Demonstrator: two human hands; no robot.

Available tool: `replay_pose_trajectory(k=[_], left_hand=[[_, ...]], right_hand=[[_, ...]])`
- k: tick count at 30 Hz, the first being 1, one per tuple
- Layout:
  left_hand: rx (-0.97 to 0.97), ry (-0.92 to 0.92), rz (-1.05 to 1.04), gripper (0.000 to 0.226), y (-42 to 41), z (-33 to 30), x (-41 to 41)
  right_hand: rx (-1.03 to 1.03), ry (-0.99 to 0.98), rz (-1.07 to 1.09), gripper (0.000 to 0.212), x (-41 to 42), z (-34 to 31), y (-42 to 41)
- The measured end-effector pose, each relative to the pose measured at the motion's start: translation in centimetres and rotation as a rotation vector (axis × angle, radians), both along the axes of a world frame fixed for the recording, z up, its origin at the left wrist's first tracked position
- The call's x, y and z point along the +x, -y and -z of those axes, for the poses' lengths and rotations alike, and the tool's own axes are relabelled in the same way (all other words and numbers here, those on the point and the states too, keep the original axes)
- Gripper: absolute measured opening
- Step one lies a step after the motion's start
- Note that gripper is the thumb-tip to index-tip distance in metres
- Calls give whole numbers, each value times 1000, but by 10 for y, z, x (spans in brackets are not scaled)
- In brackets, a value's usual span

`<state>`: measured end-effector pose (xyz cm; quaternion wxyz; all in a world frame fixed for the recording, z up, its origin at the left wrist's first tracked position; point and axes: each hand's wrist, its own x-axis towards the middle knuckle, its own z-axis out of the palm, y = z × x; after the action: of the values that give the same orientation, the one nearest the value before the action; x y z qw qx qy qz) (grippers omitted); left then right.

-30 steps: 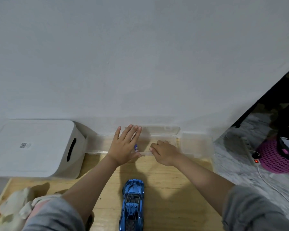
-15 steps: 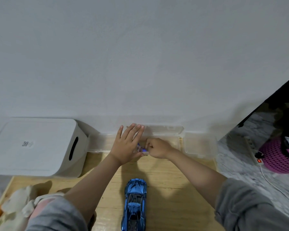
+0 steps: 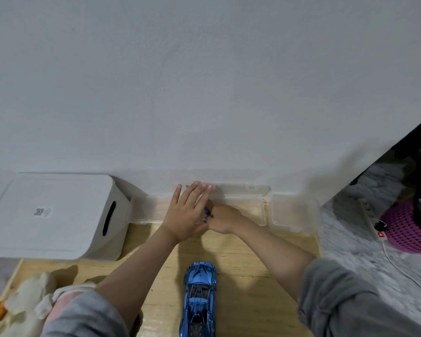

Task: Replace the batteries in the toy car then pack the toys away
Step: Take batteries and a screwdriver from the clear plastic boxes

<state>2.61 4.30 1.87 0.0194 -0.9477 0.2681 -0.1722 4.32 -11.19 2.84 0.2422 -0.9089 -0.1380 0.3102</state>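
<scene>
Head view showed the right hand [image 3: 220, 218] curled in a grip on a small blue-marked thing, likely a battery [image 3: 206, 216], though it was too small and hidden to be sure. The left hand [image 3: 187, 212] lay flat with fingers straight over the clear box [image 3: 241, 203] by the wall, holding nothing.

The car [image 3: 201, 295] sat upright on the surface [image 3: 248, 283], nearer the person and apart from both hands. By my judgement the task was at an early stage: batteries were being fetched, the car looked unopened, and nothing was packed.

A white bin [image 3: 54, 215] stood left of the clear box, a second clear tub [image 3: 294, 212] right of it. A soft toy [image 3: 27, 300] lay at the lower left. Nothing blocked the way back to the car.
</scene>
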Motion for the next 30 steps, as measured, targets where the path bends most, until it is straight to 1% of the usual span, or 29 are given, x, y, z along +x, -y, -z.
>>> replay_pose_trajectory(k=[3, 6, 8, 10, 13, 15, 17, 21, 23, 26, 29, 30], left_hand=[[2, 5, 5, 104, 0, 1, 0], [14, -11, 8, 111, -1, 1, 0], [16, -22, 5, 116, 0, 0, 0], [14, -35, 3, 118, 0, 0, 0], [20, -51, -3, 118, 0, -1, -1], [24, -54, -3, 118, 0, -1, -1], [19, -52, -3, 117, 0, -2, -2], [9, -51, 2, 116, 0, -2, -2], [8, -47, 7, 115, -1, -2, -1], [-4, -39, 10, 114, -1, 0, -1], [-31, -30, 15, 103, -1, 3, 0], [-39, -28, 17, 100, -1, 4, 0]], right_hand=[[-67, 27, 19, 34, 0, 6, 5], [-74, -36, 76, 31, 3, 4, 6], [-56, -85, 169, 26, 6, 2, 5], [-66, -119, 248, 28, 9, 1, 3], [-96, -137, 276, 36, 12, 2, 1], [-90, -124, 257, 40, 14, 4, 2], [-49, -107, 222, 38, 15, 7, 5], [10, -98, 101, 32, 15, 5, 17], [13, -110, 52, 30, 17, 3, 18], [-12, -84, -17, 23, 17, 0, 17], [-52, -34, -90, 26, 12, -2, 19], [-50, 17, -90, 26, 9, -2, 21]])
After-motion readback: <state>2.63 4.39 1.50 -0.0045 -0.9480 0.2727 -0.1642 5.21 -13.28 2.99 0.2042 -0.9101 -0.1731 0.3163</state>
